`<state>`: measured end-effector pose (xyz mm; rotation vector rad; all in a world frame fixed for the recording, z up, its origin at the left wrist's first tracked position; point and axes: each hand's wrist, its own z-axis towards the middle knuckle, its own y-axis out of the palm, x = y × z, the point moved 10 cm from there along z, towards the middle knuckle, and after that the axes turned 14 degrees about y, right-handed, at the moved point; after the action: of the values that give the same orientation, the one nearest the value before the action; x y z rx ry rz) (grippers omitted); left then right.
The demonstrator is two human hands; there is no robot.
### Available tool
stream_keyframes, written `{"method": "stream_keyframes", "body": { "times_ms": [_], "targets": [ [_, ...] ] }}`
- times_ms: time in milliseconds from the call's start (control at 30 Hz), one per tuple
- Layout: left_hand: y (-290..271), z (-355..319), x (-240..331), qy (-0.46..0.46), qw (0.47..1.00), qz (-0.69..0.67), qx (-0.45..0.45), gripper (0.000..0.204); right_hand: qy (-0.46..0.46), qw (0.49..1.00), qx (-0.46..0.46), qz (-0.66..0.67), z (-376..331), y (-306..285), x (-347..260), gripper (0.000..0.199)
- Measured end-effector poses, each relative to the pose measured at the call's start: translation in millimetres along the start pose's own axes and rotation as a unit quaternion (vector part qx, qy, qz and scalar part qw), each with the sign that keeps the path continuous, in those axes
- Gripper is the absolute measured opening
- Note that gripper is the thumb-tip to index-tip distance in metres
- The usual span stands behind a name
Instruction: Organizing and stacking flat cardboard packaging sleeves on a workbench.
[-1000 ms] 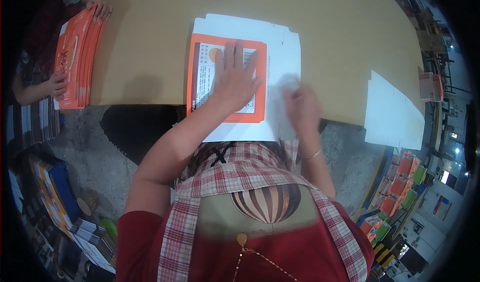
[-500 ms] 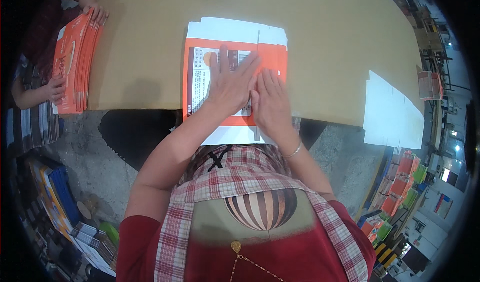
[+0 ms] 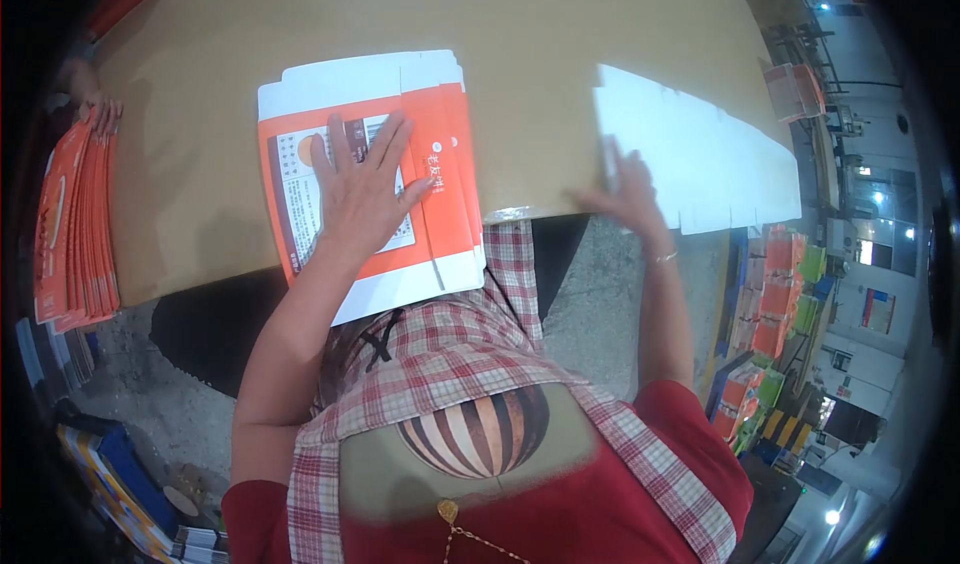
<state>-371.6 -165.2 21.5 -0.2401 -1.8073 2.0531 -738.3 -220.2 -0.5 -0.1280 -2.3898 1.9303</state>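
Observation:
In front of me a flat, folded orange and white carton (image 3: 452, 234) lies over the table's near edge, its lower white flap reaching my apron. My left hand (image 3: 358, 189) rests on it with spread fingers, palm down over the printed panel. To the right lies a white cardboard sheet (image 3: 700, 154), blank side up and partly past the table edge. My right hand (image 3: 630, 189) is at that sheet's left edge, fingers apart and a little blurred; whether it touches the sheet I cannot tell.
The brown table (image 3: 540, 24) spreads out ahead. At the far left, another person's hand (image 3: 100, 109) is on a stack of orange cartons (image 3: 75, 229). Orange and green stacked boxes (image 3: 775, 294) stand beyond the table on the right. Grey floor (image 3: 610, 274) shows below the edge.
My right hand has left the orange carton and moved right to the white sheet. My left hand stays on the carton. The view has turned, and the other person's lower hand no longer shows.

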Motion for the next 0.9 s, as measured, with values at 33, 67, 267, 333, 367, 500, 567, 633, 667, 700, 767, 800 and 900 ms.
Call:
{"method": "stream_keyframes", "body": {
  "times_ms": [33,67,267,333,367,500,567,633,667,700,767,800,900],
  "targets": [
    [-1.9,4.2,2.4,0.005,1.000,-0.001,0.003,0.076,-0.027,0.999,-0.006,-0.039,-30.5,-12.9,-34.5,0.104],
    [-3.3,7.1,4.9,0.009,1.000,-0.002,0.003,0.076,-0.055,0.995,-0.014,-0.076,-56.2,-21.0,-66.2,0.105],
    [6.1,14.9,8.2,0.001,1.000,-0.014,-0.020,0.076,-0.170,0.967,0.011,0.188,-86.5,-109.0,-107.6,0.085],
    [-1.2,12.4,9.6,0.019,0.998,-0.030,0.042,0.076,-0.098,0.849,-0.025,0.519,-89.3,-152.5,-74.5,0.080],
    [1.1,9.3,7.5,0.015,0.999,-0.028,0.041,0.076,-0.045,0.737,-0.086,0.669,-92.6,-169.4,-76.6,0.080],
    [-13.8,9.3,-8.3,-0.006,0.982,-0.133,0.132,0.064,-0.056,0.728,-0.033,0.682,-79.9,-129.3,-77.0,0.079],
    [-14.9,6.2,-30.0,-0.041,0.956,-0.233,0.177,0.059,-0.058,0.703,-0.110,0.700,-84.6,-86.4,-117.8,0.079],
    [-4.4,2.1,-53.7,-0.106,0.831,-0.507,0.202,0.050,-0.056,0.660,-0.163,0.731,-85.2,-50.0,-143.7,0.078],
    [2.1,5.3,-47.9,-0.148,0.823,-0.530,0.142,0.052,-0.056,0.650,-0.183,0.735,-83.8,-37.4,-148.0,0.077],
    [2.0,4.4,-50.0,-0.154,0.824,-0.526,0.144,0.052,-0.058,0.639,-0.209,0.738,-82.1,-24.9,-154.9,0.076],
    [13.9,4.6,-53.4,-0.193,0.829,-0.518,0.085,0.056,-0.052,0.720,-0.190,0.666,-74.5,-4.1,-142.3,0.074],
    [-1.7,9.9,-45.4,-0.137,0.800,-0.561,0.160,0.068,-0.040,0.793,-0.163,0.586,-71.6,3.0,-137.1,0.073],
    [-3.5,2.7,-49.5,-0.149,0.885,-0.425,0.119,0.069,0.061,0.914,-0.138,0.377,-85.9,-24.7,-150.8,0.075]
  ]
}}
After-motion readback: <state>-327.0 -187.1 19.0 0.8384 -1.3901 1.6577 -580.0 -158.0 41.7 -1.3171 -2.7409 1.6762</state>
